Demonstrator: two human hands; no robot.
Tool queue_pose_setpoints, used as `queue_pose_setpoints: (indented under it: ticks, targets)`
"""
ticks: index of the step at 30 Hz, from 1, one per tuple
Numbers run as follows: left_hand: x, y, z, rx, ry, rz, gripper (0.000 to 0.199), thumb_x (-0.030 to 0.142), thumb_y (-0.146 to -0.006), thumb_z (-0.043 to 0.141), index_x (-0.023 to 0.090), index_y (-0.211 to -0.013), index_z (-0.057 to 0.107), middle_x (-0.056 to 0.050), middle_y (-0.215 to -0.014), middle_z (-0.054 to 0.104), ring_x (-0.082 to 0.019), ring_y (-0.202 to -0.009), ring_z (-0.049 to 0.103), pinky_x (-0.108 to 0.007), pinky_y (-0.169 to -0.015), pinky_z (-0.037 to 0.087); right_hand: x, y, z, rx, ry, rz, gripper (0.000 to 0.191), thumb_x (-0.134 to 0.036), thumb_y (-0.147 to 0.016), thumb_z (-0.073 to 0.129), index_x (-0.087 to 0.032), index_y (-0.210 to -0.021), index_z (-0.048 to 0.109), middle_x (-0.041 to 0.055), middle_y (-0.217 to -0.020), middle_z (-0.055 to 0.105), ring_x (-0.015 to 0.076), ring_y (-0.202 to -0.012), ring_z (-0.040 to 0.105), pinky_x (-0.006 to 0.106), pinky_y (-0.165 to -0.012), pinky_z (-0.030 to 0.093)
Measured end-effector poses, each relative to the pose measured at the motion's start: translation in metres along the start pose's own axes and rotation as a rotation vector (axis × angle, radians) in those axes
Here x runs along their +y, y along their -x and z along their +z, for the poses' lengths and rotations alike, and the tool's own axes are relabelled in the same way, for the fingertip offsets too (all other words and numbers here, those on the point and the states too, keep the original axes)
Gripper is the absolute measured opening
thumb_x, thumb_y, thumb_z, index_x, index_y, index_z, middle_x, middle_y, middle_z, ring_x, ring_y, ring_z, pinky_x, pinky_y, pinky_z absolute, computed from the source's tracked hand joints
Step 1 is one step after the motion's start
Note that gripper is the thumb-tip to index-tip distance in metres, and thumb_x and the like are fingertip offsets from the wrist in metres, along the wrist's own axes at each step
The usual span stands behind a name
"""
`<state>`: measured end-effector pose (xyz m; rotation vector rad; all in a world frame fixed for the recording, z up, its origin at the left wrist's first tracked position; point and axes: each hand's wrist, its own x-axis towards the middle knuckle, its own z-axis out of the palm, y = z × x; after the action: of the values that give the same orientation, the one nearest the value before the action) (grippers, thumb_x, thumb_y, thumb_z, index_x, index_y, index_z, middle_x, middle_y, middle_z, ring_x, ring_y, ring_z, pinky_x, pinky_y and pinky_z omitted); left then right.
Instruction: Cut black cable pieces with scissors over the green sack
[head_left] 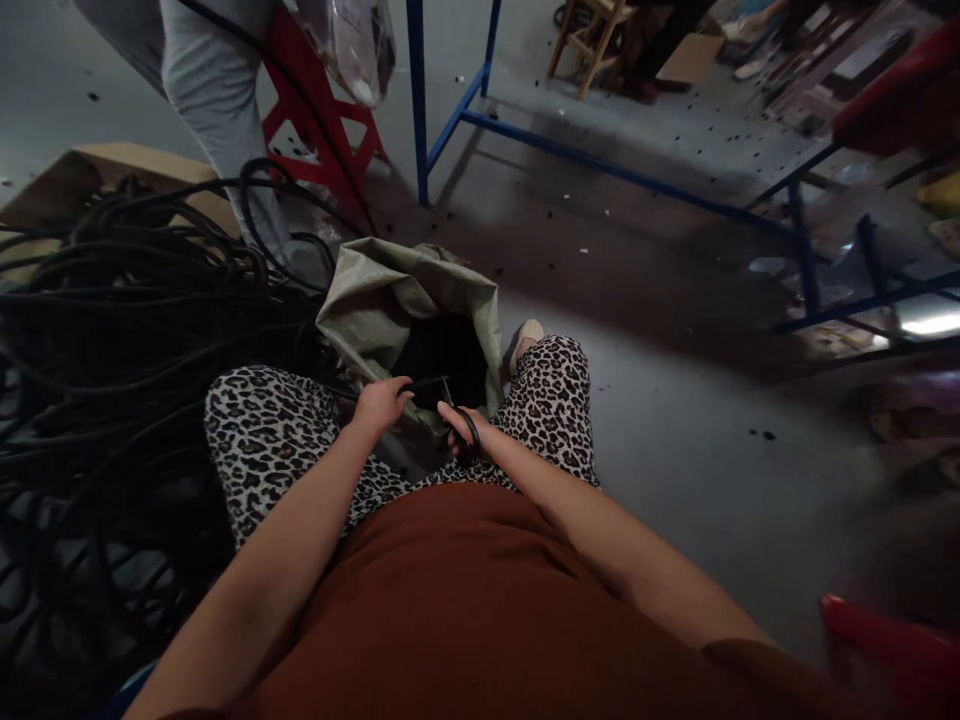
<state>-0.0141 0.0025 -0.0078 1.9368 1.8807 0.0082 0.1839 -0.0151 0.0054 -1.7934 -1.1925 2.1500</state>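
My left hand (381, 405) is closed on a black rubbery strip (426, 383), whose end sticks out to the right over the mouth of a woven sack (360, 300). In my right hand (463, 422) is a pair of scissors (447, 388) with dark handle loops and a short metal blade pointing up beside the strip's end. Whether the blades touch the strip I cannot tell. The sack stands open between my knees, its inside dark. To the left lies a large tangled heap of black strips (135, 290).
Behind the heap is a cardboard box (135, 158). A person in grey trousers (217, 100) stands by a red stool (330, 125). A blue metal frame (585, 160) spans the floor ahead. Dark bits are scattered there, and a red object (885, 640) is at lower right.
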Motion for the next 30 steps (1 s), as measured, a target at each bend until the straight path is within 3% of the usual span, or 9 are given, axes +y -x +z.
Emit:
queue_pose_setpoints:
  ticks: [20, 30]
  targets:
    - [0.004, 0.002, 0.000, -0.079, 0.087, 0.090, 0.035, 0.033, -0.084, 0.049, 0.024, -0.116, 0.058, -0.002, -0.114, 0.064, -0.017, -0.105, 0.058, -0.026, -0.094, 0.041, 0.006, -0.012, 0.000, 0.093, 0.016, -0.069, 0.046, -0.057, -0.087, 0.045, -0.012, -0.093, 0.057, -0.0024, -0.048, 0.051, 0.0093, -0.035, 0.050, 0.017, -0.034, 0.041]
    - [0.012, 0.003, -0.001, -0.075, 0.028, 0.062, 0.035, 0.034, -0.085, 0.047, 0.022, -0.116, 0.058, -0.005, -0.110, 0.066, -0.019, -0.100, 0.060, -0.027, -0.087, 0.044, 0.007, -0.013, 0.000, 0.203, 0.233, -0.119, 0.047, -0.058, -0.085, 0.046, -0.014, -0.075, 0.058, -0.0035, -0.042, 0.045, 0.0103, -0.027, 0.045, 0.019, -0.029, 0.035]
